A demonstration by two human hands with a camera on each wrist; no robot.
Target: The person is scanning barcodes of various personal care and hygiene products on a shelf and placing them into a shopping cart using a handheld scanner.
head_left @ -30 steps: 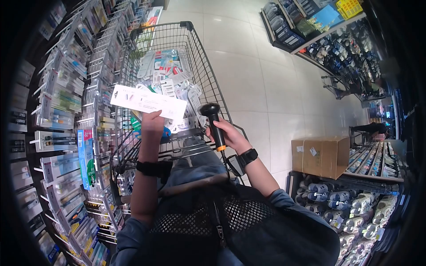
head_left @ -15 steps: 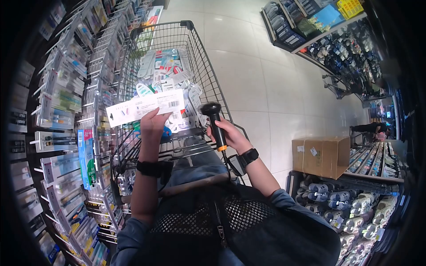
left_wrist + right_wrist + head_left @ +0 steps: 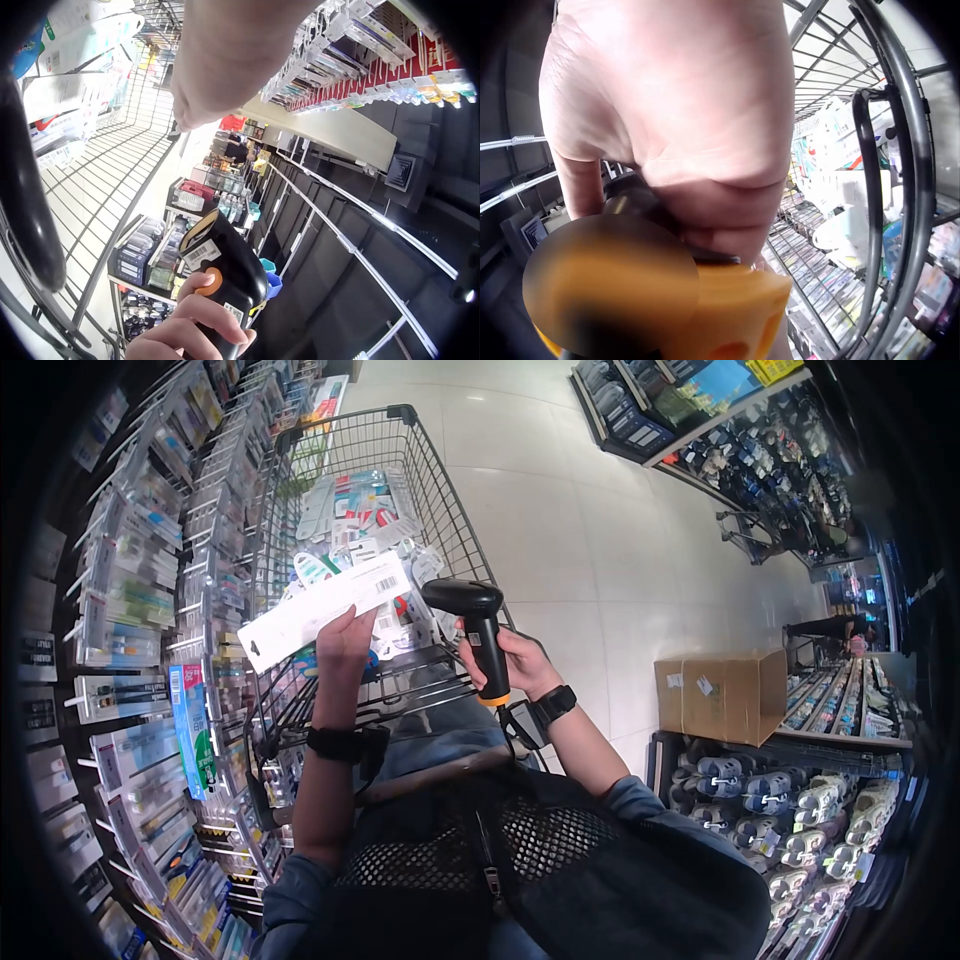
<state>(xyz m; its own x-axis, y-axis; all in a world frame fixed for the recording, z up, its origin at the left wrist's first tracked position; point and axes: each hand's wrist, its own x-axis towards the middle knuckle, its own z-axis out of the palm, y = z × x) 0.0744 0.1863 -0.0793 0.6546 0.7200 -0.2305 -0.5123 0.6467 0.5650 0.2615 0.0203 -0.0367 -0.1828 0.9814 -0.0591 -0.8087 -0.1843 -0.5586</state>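
Note:
My left hand [image 3: 345,645] holds a long white package [image 3: 310,615] by its lower edge, above the shopping cart. The package slants up to the right, with a barcode near its upper right end and a hang hole at its lower left. My right hand [image 3: 527,665] grips a black barcode scanner [image 3: 487,645] by its handle, just right of the package. The scanner's head is turned toward the barcode end. In the left wrist view the thumb of the right hand [image 3: 187,330] is on the scanner's orange button [image 3: 213,280]. The scanner's orange-yellow base [image 3: 739,307] fills the lower right wrist view.
The wire shopping cart [image 3: 455,490] holds a pile of carded packages [image 3: 365,510]. Hooked display racks [image 3: 140,575] with hanging packets line the left. To the right, a cardboard box [image 3: 720,695] sits by racks of shoes [image 3: 770,800]. Pale floor tiles [image 3: 560,540] lie between.
The white package has tilted, its barcode end rising and its hang-hole end dropping. The scanner's head has swung round to face left toward the package. The cart sits slightly further left in view.

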